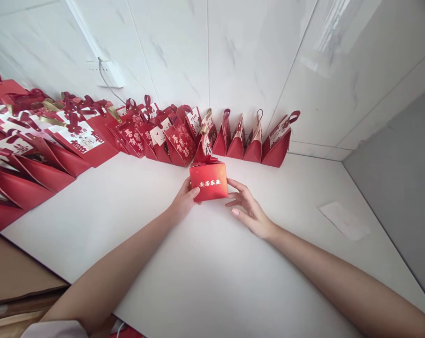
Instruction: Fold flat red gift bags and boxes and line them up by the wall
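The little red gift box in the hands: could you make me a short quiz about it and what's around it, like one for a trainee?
1. Which hand has its thumb on the front of the red box?
a) left
b) right
c) neither

2. True or false: a pale sheet lies on the table to the right of the red box.

3. Fill in: the lettering on the red box's front is ____ in colour.

Key: 1 a, the left hand; 2 true; 3 white.
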`<act>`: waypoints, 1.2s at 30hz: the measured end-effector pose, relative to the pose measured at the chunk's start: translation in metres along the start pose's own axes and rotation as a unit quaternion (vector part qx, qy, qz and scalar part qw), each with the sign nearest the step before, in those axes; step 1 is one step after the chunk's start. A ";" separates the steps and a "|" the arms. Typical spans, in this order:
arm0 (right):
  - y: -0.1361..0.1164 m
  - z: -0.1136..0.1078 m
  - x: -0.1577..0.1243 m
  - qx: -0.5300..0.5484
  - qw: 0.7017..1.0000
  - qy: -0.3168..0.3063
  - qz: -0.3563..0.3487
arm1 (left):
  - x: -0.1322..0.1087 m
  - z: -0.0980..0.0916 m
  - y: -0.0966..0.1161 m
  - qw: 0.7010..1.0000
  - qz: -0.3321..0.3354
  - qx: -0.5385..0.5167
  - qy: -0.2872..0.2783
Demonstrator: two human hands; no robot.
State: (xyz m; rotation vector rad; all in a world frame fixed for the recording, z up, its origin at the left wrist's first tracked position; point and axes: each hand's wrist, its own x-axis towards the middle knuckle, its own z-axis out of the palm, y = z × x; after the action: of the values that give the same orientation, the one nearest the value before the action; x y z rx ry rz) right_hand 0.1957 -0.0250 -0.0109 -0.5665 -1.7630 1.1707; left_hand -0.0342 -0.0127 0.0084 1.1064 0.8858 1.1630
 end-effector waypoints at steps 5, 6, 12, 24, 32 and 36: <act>0.008 0.000 0.004 -0.049 0.993 0.043 0.100 | -0.001 -0.006 -0.003 1.000 -0.021 -0.007 -0.022; 0.009 -0.001 0.005 -0.050 0.992 0.029 0.110 | -0.001 -0.007 -0.004 0.999 -0.019 -0.004 -0.031; 0.009 -0.005 0.005 -0.039 0.994 -0.031 0.099 | 0.001 -0.008 -0.006 0.999 -0.016 0.013 -0.034; 0.012 -0.008 0.005 -0.029 0.995 -0.029 0.094 | 0.002 -0.009 -0.005 0.997 -0.026 0.035 -0.059; 0.013 -0.006 0.003 -0.091 0.992 0.079 0.042 | 0.006 -0.014 -0.010 0.997 -0.057 -0.016 0.040; 0.005 -0.004 0.001 -0.135 0.990 0.026 -0.031 | 0.005 -0.011 -0.005 0.997 -0.032 -0.070 0.019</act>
State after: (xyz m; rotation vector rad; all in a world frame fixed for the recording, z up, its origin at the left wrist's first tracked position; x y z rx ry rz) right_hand 0.1983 -0.0206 -0.0142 -0.6913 -1.8934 0.8717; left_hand -0.0425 -0.0062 0.0011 0.9389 0.8492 1.1773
